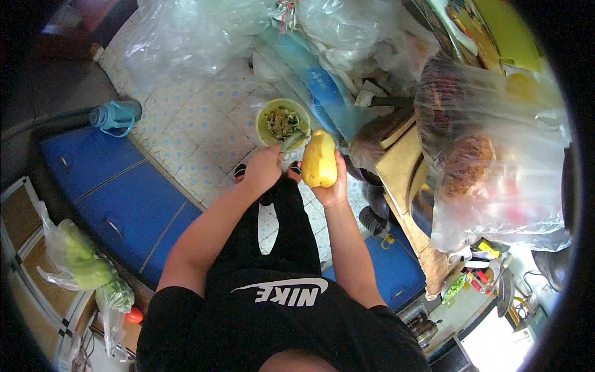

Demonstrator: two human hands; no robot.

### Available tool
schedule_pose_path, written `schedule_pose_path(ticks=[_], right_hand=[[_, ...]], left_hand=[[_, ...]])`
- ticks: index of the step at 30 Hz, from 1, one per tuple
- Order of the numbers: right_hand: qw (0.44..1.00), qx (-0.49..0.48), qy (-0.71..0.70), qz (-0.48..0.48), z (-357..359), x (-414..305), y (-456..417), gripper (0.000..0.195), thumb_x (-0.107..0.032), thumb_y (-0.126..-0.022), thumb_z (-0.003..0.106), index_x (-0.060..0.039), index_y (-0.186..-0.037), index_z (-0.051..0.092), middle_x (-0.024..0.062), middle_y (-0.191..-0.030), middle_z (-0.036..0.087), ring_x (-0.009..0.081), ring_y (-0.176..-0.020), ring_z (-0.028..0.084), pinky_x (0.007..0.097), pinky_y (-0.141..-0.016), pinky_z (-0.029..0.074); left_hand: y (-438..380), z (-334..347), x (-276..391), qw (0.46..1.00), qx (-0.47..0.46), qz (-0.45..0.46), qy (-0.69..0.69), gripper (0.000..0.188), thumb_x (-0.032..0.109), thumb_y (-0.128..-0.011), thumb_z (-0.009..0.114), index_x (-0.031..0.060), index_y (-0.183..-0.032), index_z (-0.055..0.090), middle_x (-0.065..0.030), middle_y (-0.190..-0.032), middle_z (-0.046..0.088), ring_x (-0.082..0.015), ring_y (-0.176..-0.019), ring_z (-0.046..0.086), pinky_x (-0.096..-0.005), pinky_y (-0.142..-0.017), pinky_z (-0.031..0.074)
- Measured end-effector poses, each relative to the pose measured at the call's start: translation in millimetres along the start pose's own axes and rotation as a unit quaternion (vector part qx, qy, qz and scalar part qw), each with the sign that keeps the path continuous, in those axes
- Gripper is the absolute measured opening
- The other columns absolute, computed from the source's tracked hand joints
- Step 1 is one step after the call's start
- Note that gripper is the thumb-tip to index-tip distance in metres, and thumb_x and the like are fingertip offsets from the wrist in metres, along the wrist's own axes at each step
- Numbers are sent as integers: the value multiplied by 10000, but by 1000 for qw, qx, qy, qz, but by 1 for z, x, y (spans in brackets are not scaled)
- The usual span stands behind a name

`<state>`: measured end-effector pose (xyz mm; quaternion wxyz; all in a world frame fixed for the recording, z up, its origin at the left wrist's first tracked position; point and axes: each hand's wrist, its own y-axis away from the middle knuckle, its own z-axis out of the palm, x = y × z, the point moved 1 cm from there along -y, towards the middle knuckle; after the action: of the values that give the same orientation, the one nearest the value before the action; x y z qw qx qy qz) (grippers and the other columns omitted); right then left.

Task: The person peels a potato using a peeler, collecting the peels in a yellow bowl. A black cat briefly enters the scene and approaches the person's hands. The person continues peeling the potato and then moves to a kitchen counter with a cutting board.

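My left hand [265, 169] grips a tool with a pale green handle [293, 141], a peeler or small knife. Its metal end is close to the upper left side of a large yellow potato-like vegetable [319, 160], and I cannot tell whether they touch. Brownish patches mark the vegetable's smooth surface, and its lower end is lobed. My right hand [333, 188] holds it from below and along its right side. Just beyond both hands, a pale yellow bin [261, 132] stands on the floor with green and brown scraps [282, 122] inside.
Blue cabinet doors [111, 195] run along the left, with a blue water bottle [116, 117] at their far end. Bagged green vegetables [83, 255] and a tomato [134, 315] are lower left. Plastic bags [195, 37] fill the top; cardboard [404, 186] and a large bag [502, 162] crowd the right.
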<state>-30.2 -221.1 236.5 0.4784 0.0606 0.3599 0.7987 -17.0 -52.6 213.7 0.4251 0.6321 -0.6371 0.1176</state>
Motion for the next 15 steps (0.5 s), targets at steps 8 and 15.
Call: schedule_pose_path(ticks=[8,15], right_hand=[[999,18,-19,-19,9,9,-7,509,-464,-864,412,-79,-1189,484,99,-1051,584,338,-849,594,412,-719,499],[999,-32,-21,16,-15,6,-18,490,-455,-875,385,-110,-1212,469,82,-1086,575,295,-918,578,407,-771,485]], left_hand=[[10,-6,10,999,32,-26,-1,238,143,-832,498,33,-1044,509,-201,-853,590,-380,-760,583,-472,-635,465],[9,-12,-10,997,37,-72,-4,252,159,-847,488,47,-1069,522,-197,-864,590,-375,-796,577,-474,-659,457]])
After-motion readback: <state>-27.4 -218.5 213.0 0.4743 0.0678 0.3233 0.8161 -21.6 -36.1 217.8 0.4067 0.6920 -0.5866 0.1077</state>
